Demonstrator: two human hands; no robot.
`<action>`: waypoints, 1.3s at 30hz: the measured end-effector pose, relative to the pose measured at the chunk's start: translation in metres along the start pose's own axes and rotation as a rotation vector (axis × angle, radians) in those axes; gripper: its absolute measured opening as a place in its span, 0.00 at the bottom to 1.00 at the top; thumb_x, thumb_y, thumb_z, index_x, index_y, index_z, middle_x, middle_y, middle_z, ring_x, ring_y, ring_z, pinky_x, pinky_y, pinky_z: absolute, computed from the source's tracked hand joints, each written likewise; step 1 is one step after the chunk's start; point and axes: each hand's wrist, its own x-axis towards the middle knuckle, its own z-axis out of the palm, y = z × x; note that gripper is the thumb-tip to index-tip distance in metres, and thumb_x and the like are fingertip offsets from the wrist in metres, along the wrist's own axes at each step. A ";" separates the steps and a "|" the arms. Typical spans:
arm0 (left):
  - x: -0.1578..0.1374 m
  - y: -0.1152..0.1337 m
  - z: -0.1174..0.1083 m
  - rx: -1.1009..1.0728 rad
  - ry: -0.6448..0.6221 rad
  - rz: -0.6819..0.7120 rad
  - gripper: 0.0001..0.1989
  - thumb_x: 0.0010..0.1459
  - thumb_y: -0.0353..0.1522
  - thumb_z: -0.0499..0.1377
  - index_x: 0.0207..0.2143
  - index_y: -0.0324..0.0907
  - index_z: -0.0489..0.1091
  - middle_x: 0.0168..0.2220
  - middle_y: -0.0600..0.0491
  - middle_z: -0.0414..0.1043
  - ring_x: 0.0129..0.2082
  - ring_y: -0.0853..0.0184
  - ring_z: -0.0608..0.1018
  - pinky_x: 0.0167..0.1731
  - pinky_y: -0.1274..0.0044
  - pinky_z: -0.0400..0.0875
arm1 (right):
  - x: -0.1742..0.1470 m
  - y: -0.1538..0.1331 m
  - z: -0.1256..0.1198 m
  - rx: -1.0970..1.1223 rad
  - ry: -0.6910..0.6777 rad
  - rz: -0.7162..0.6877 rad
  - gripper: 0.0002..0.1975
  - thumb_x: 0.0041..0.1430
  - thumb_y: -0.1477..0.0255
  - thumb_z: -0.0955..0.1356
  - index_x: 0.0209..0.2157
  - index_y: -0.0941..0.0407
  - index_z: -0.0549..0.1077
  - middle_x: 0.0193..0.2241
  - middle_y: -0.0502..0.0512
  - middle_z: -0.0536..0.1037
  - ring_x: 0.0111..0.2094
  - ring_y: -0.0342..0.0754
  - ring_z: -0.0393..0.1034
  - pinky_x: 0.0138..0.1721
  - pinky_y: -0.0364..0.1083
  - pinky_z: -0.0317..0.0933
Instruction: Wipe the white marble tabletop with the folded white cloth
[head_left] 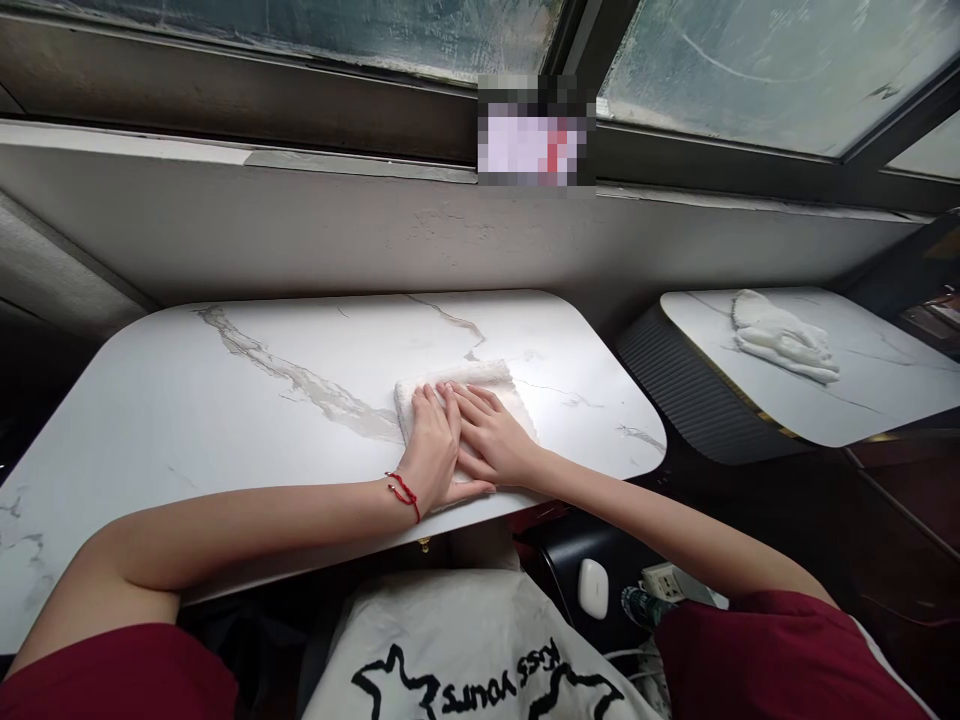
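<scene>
A folded white cloth [521,400] lies on the white marble-patterned tabletop [300,450], close to its front edge. My left hand [433,445], with a red string bracelet at the wrist, rests on the cloth with its fingers stretched forward. Beside and partly against it, my right hand [495,438] lies flat on the same cloth, fingers spread. The hands touch each other, and they hide the middle of the cloth. Neither hand wraps its fingers round anything.
On the right, a second marble-patterned table [862,330] bears a crumpled white cloth [784,340]. Behind the tables run a wall [337,240] and window frames. Below the front edge are a white rounded case [593,588], a power strip [661,582] and a dark bottle [643,606].
</scene>
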 end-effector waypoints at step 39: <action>0.090 -0.207 0.038 -0.141 0.141 -0.112 0.56 0.57 0.61 0.53 0.69 0.23 0.50 0.65 0.30 0.60 0.63 0.44 0.64 0.62 0.63 0.55 | 0.212 0.076 0.069 -0.059 -0.051 0.107 0.22 0.70 0.66 0.60 0.58 0.61 0.71 0.64 0.66 0.68 0.66 0.58 0.57 0.67 0.56 0.49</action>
